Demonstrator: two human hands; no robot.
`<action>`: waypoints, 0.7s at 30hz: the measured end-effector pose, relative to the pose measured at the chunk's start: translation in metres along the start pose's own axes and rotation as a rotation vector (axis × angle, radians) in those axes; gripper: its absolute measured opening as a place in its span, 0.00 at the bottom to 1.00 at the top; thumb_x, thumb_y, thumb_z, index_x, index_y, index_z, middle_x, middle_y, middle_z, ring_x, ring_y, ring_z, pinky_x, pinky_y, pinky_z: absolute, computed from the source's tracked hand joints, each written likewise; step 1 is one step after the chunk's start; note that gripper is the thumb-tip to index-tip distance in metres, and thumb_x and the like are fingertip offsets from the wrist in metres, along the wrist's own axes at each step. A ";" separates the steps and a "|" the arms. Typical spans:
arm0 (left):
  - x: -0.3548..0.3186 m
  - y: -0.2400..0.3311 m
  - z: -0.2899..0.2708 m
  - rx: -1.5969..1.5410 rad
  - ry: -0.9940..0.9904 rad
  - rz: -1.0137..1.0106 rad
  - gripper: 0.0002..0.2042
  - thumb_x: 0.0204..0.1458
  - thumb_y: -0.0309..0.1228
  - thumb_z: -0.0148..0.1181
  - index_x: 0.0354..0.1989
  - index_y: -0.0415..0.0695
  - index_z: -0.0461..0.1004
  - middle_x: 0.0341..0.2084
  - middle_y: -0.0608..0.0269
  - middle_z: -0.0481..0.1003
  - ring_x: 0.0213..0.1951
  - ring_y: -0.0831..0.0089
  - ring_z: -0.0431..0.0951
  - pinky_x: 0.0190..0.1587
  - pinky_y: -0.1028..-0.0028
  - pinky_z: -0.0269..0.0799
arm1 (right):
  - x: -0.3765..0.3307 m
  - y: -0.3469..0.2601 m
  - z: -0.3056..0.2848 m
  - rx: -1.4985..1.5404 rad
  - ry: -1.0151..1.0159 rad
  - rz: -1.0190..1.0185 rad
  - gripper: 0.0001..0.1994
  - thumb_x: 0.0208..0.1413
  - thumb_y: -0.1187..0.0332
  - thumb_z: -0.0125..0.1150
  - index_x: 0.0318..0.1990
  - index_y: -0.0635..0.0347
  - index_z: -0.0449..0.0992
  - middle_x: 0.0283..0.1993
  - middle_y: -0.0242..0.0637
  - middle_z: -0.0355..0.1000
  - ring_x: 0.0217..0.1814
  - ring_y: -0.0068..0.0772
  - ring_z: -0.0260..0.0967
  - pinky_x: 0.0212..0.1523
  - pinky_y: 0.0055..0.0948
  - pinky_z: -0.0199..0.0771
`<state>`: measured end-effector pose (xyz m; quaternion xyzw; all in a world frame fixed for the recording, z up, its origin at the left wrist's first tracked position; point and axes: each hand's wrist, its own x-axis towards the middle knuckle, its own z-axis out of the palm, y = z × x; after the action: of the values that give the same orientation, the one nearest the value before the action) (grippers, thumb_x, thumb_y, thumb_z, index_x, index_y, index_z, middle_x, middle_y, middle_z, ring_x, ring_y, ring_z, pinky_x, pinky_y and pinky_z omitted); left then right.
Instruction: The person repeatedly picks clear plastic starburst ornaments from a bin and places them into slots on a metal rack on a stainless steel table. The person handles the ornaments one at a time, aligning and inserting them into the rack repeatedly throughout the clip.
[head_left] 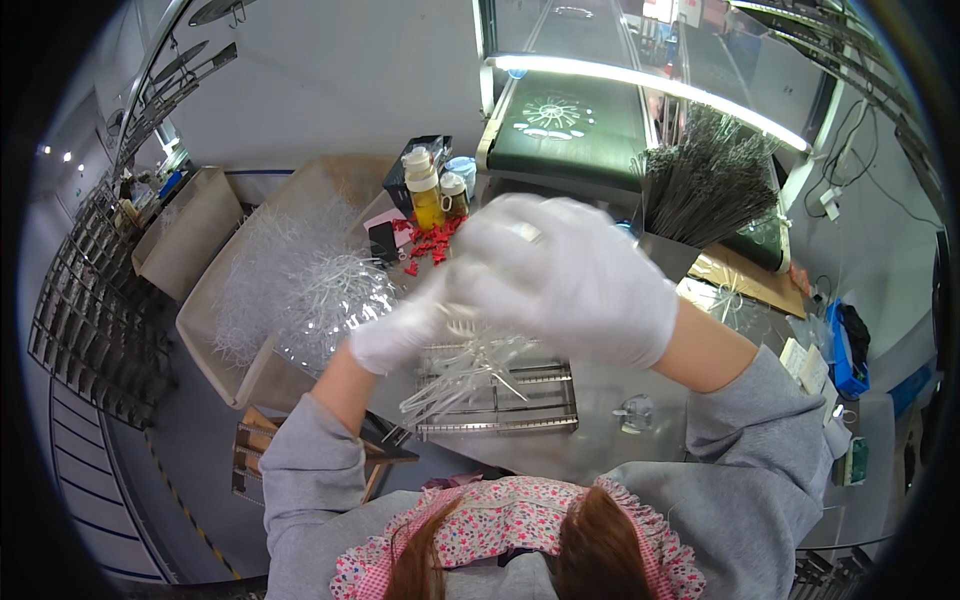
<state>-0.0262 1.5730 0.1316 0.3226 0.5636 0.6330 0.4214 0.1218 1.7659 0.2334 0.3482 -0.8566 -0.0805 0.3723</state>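
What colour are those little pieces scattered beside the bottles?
The small pieces are red, seen in the head view, next to the bottles.

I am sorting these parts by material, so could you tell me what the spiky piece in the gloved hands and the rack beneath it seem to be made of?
The spiky piece looks like clear moulded plastic: see-through, glossy, thin prongs. The rack looks like bare metal, probably steel: silvery bars with bright reflections. The left hand and right hand wear thin white gloves, probably latex or similar.
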 end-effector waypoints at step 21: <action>-0.014 -0.007 0.062 1.320 0.338 0.499 0.20 0.39 0.37 0.74 0.38 0.42 0.73 0.40 0.53 0.74 0.44 0.51 0.75 0.45 0.57 0.74 | -0.064 -0.018 0.000 0.207 -0.072 0.557 0.20 0.39 0.70 0.71 0.44 0.51 0.77 0.48 0.46 0.70 0.39 0.45 0.75 0.35 0.38 0.80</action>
<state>0.0355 1.5883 0.1357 0.5265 0.7953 0.2794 -0.1108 0.1627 1.7944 0.1889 0.1329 -0.9354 0.1002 0.3119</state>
